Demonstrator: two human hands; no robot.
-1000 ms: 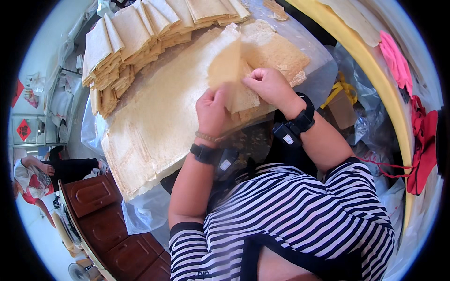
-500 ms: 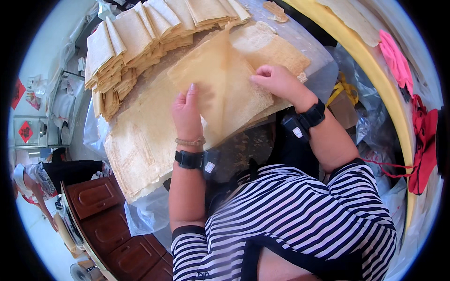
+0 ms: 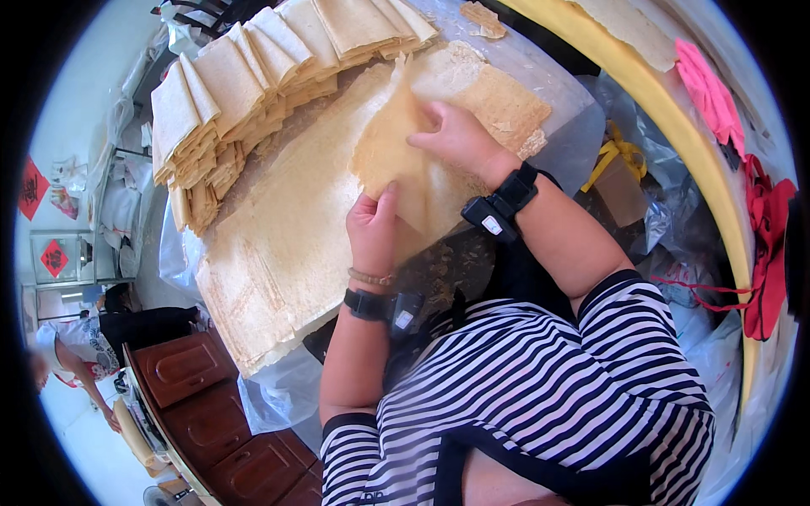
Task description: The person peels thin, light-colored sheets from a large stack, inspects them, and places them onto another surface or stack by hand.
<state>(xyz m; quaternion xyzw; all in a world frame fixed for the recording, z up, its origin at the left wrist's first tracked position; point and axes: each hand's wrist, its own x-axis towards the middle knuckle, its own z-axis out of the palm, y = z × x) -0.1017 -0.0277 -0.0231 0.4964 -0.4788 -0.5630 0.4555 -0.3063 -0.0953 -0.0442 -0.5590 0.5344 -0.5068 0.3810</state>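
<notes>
A thin, translucent tan sheet, which looks like dried bean curd skin, is raised and bent between my hands. My left hand pinches its lower left edge between thumb and fingers. My right hand is closed on the sheet's upper right part, with some fingertips hidden behind it. Beneath lies a broad flat stack of similar sheets, pale and rough at the edges. Beyond my right hand, a browner piece rests on the stack's far right end.
Folded sheets stand piled at the far left of the table. A scrap lies near the far edge. Plastic wrap hangs below the near left corner. Brown cabinets stand left, with another person behind. A yellow edge curves along the right.
My left hand has moved right and slightly nearer with the sheet's edge. My right hand has shifted left. The sheet, flatter before, is now gathered and bent upright.
</notes>
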